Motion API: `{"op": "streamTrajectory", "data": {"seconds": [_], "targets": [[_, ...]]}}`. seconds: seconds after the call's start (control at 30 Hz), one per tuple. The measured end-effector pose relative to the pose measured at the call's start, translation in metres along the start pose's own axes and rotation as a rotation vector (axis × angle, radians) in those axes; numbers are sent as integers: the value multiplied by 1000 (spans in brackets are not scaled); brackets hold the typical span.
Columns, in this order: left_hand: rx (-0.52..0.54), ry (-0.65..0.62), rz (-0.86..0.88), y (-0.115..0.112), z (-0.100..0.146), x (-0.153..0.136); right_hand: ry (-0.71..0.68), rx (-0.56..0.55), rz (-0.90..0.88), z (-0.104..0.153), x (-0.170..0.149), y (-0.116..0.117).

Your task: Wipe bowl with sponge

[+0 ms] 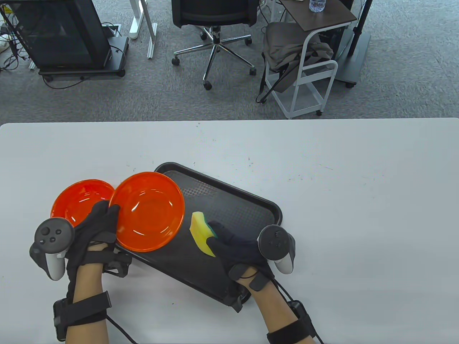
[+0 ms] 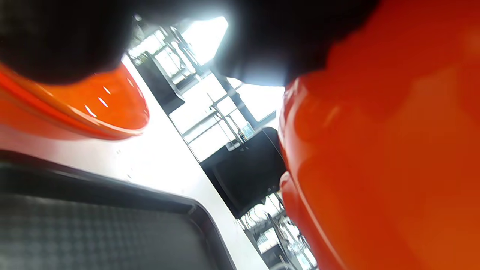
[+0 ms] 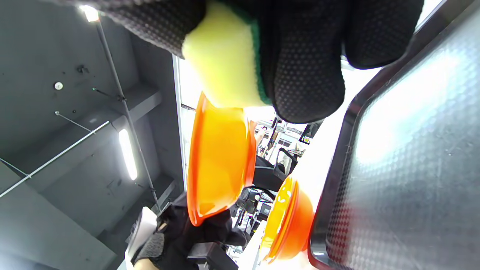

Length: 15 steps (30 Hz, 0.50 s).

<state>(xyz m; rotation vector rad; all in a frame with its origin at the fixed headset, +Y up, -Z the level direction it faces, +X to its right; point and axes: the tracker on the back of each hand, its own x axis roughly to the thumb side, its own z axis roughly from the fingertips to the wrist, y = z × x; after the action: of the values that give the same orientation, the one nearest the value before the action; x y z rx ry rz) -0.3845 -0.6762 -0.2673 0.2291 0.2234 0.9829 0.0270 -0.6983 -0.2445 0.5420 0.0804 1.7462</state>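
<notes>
We hold the orange bowl [image 1: 148, 210] in our left hand [image 1: 94, 229], gloved fingers [image 1: 107, 211] wrapped over its near-left rim. The bowl is lifted and tipped, its hollow facing up and toward the sponge; the right wrist view shows it edge-on, clear of the black tray [image 1: 251, 215] below. We judge the tilt is there to open the inside to a wiping stroke, with the grip kept at the rim so the fingers stay out of the sponge's path.

Our right hand [image 1: 238, 247] grips the yellow sponge with a green scouring side [image 1: 202, 233]; its fingers [image 3: 300, 67] are closed around the sponge, the yellow face turned toward the bowl. The sponge hangs over the tray, just beside the bowl's right rim; we cannot tell whether it touches, and no wiping contact shows.

A second orange bowl [image 1: 80, 200] rests on the white surface [image 1: 358, 215] left of the tray, partly behind the held bowl, apparently parked out of the way. Working over the tray seems sensible, since drips or a slip would land there.
</notes>
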Motion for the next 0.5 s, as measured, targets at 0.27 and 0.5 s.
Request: {"op": "streamTrajectory", "data": {"seconds": [0.27,0.5], "targets": [[212,223,54,37,-1,-44,-9,-27,-3,0,1,-8],[382,330,139,45,6,-69,-11,-37,-7,0,0,-15]]}}
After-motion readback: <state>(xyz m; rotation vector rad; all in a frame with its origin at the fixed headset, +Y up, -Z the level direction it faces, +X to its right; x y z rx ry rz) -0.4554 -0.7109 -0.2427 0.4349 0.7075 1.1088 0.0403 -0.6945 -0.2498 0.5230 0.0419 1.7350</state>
